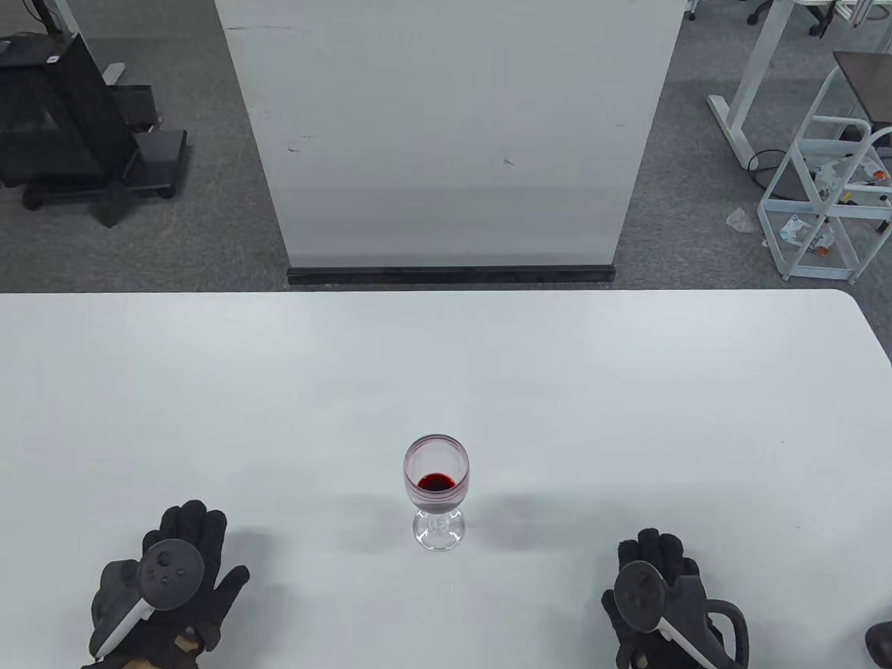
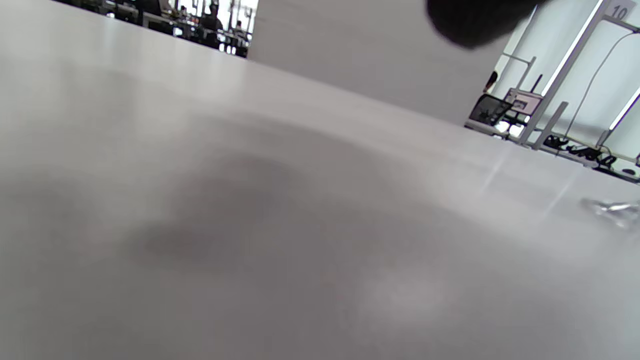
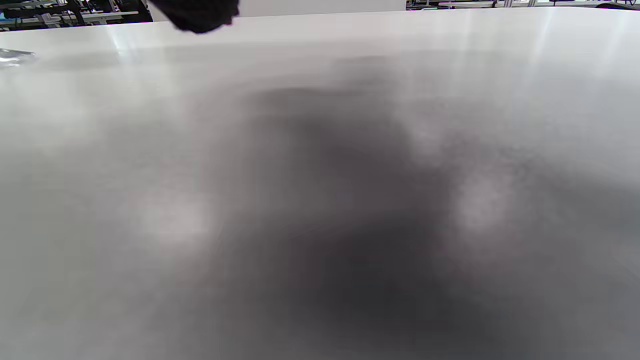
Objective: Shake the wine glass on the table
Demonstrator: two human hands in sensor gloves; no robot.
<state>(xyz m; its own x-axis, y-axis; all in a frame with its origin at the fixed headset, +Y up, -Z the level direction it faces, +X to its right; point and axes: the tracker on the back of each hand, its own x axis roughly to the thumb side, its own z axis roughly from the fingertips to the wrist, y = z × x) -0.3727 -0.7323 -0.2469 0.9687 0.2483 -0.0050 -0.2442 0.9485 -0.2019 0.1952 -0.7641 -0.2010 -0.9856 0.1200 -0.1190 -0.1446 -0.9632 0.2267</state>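
A clear wine glass (image 1: 436,488) with a little red wine stands upright on the white table (image 1: 446,362), near the front middle. My left hand (image 1: 178,578) rests flat on the table at the front left, fingers spread, holding nothing. My right hand (image 1: 658,592) rests on the table at the front right, also empty. Both hands are well apart from the glass. In the left wrist view only a dark fingertip (image 2: 475,20) shows at the top, and the glass foot (image 2: 612,207) at the right edge. In the right wrist view a fingertip (image 3: 197,12) and the glass foot (image 3: 12,56) show.
A white panel (image 1: 446,132) stands on the floor beyond the table's far edge. A black stand (image 1: 70,118) is at the far left and a white rack (image 1: 829,188) at the far right, both off the table.
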